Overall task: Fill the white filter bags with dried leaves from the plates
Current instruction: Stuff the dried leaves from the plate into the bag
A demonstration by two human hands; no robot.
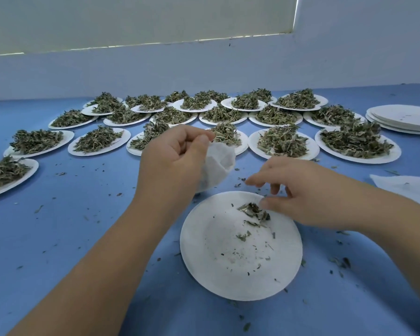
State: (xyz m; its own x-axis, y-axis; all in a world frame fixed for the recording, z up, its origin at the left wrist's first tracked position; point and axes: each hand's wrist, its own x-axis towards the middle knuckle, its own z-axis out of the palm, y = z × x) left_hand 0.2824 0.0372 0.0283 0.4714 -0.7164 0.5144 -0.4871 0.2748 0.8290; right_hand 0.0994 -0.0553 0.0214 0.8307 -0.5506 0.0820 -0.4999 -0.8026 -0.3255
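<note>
Blue table (pixel 83 238) runs back to a pale wall (pixel 349 57). The left hand (pixel 177 156) is raised above the table, its forearm coming up from the lower left. Its fingers are curled, and with the thumb they pinch the top edge of a white bag (pixel 220 163). The bag hangs crumpled just beyond the far rim of the near plate (pixel 218 270). The right hand (pixel 301 192) reaches in from the right over that plate's far edge, palm down. Its fingers are loosely bent and spread and grip nothing that shows, with the thumb tip at a small clump of leaves (pixel 255 212). Little more than this clump and some flecks lies on the plate. Behind the hands stand rows of full plates (pixel 357 160) heaped with dried leaves, and the left hand and bag cover part of the front row. A stack (pixel 403 118) of bare plates sits at far right, with spare bags (pixel 407 190) lying flat nearer the right edge. Crumbs (pixel 342 261) are scattered over the table.
</note>
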